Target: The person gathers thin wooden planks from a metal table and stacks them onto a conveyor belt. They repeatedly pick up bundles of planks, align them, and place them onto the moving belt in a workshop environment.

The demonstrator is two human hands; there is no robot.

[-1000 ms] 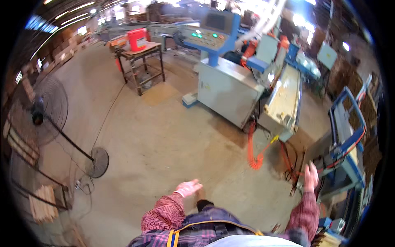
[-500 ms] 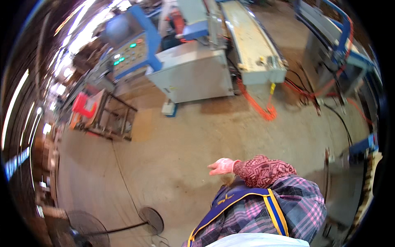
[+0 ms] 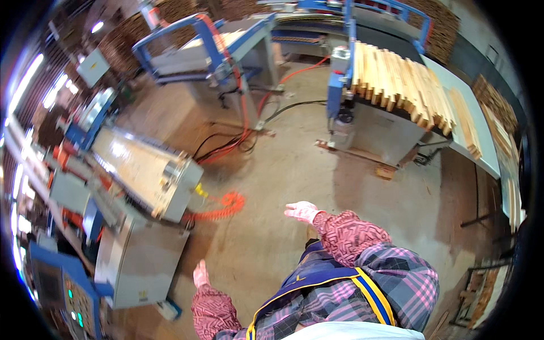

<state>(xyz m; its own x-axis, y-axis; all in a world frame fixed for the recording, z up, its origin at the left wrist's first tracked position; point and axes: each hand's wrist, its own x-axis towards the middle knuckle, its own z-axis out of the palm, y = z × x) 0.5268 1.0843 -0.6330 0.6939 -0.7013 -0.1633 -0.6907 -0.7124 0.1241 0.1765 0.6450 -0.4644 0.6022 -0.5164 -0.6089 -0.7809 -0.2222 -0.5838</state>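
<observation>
My right hand [image 3: 303, 211] wears a pale pink and white glove below a patterned red sleeve. It hangs out in front of my apron over the concrete floor, fingers stretched out and holding nothing. Lower on the left, my left hand [image 3: 201, 275] shows in a similar glove, its fingers extended, with nothing visible in them. The grey machine cabinet [image 3: 144, 263] stands just left of my left hand. A coiled orange air hose [image 3: 229, 205] lies on the floor between that hand and the long machine bed [image 3: 133, 167].
Wooden strips [image 3: 396, 79] lie in a row on a machine at the far right, beside a pale side table [image 3: 453, 85]. A blue-framed machine [image 3: 226, 56] stands at the back. Black cables [image 3: 289, 105] cross the floor. A control panel [image 3: 73, 294] is at the lower left.
My view has turned to the right, so the cabinet and machine bed now lie at the left and the wooden strips show. My left hand has come into view; my right hand stays extended.
</observation>
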